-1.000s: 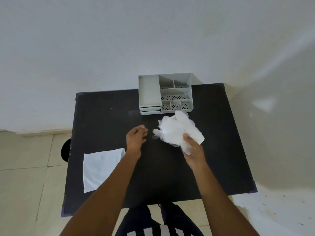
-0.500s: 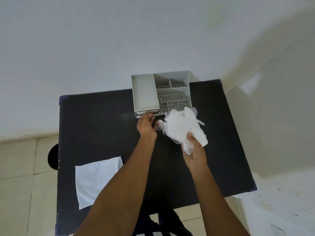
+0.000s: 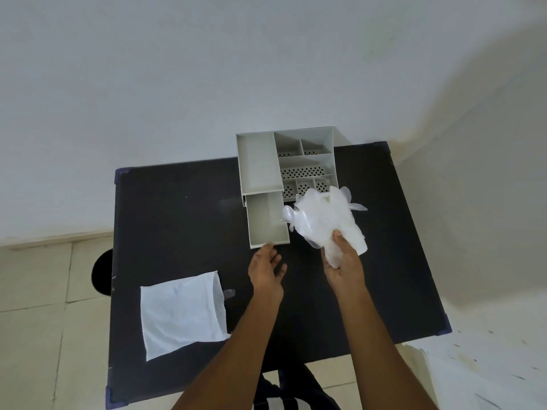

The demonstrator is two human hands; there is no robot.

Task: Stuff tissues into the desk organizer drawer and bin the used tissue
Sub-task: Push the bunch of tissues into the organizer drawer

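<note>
A grey desk organizer (image 3: 257, 164) stands at the far edge of the black table (image 3: 177, 232). Its drawer (image 3: 268, 220) is pulled out toward me and looks empty. My left hand (image 3: 266, 267) is just in front of the drawer, fingertips at its front lip, fingers loosely apart. My right hand (image 3: 343, 261) grips a crumpled white bundle of tissues (image 3: 325, 223), held to the right of the drawer and partly over the organizer's front compartments. A flat white tissue (image 3: 182, 315) lies on the table's near left.
A dark round bin (image 3: 102, 273) sits on the tiled floor just left of the table. White walls stand behind and to the right. My dark trousers show below the table's near edge.
My left hand reached the organizer and pulled the drawer out toward me. The right hand kept the tissue bundle beside it.
</note>
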